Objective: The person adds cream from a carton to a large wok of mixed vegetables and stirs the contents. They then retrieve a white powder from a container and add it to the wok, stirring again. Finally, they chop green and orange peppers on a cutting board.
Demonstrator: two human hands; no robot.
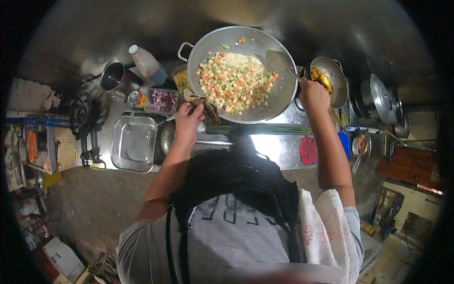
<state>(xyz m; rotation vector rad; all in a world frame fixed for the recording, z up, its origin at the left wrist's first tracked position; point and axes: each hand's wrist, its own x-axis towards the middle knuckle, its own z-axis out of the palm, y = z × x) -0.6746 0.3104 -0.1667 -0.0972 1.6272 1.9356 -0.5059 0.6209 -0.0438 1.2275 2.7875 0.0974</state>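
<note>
Diced vegetables in orange, pale and green (234, 83) fill much of a large two-handled metal wok (244, 119), with a pale grainy heap (244, 61) on their far side. My left hand (189, 119) pinches a stained brown cloth (209, 108) against the wok's near left rim; whether a handle lies under it is hidden. In my right hand (315, 96) is the handle of a metal cooking spatula (276, 60). Its blade rests against the wok's inner right wall.
Left of the wok stand a plastic bottle (147, 60), a metal pot (106, 76), a can (134, 98) and a tub of chopped purple onion (168, 91). Nearer are a steel tray (115, 142) and a perforated ladle (166, 138). A smaller pan (338, 83) sits to the right.
</note>
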